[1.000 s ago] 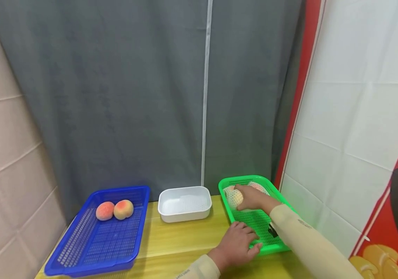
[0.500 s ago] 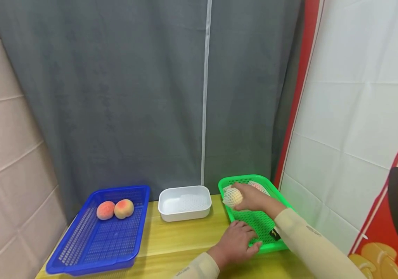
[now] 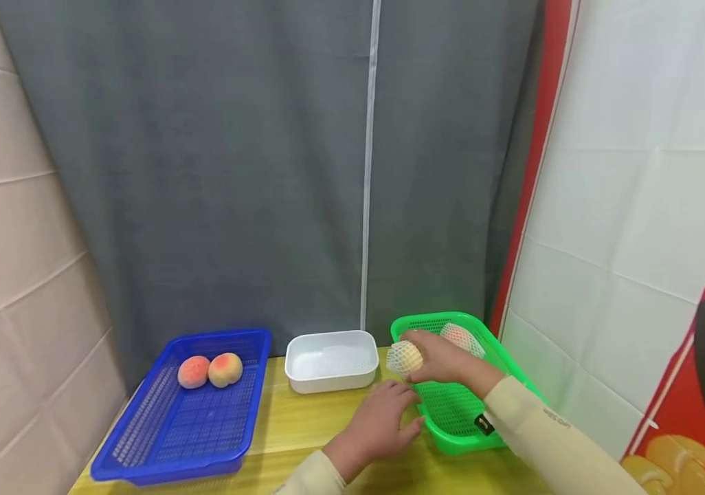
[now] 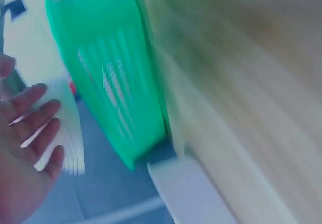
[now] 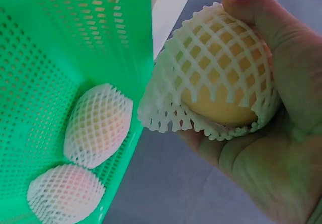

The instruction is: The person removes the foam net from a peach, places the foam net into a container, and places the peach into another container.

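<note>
My right hand [image 3: 442,359] grips a peach in a white foam net [image 5: 221,68], thumb on one side and fingers curled beneath. It holds the fruit over the left rim of the green basket [image 3: 457,440]. Inside that basket, the right wrist view has two more netted peaches [image 5: 98,126], side by side. My left hand [image 3: 379,423] hovers just left of the basket, below the held peach. The left wrist view catches its fingers [image 4: 37,116] loosely bent, with part of the netting behind them.
A blue basket [image 3: 194,430] with two bare peaches [image 3: 225,370] lies at the left. Between the baskets stands a white tray [image 3: 330,381] on the wooden table [image 3: 284,433]. A grey curtain hangs behind, and a white wall sheet borders the right.
My right hand has lifted the netted peach out of the green basket, leftward over its rim. My left hand has come off the basket's edge and shifted left.
</note>
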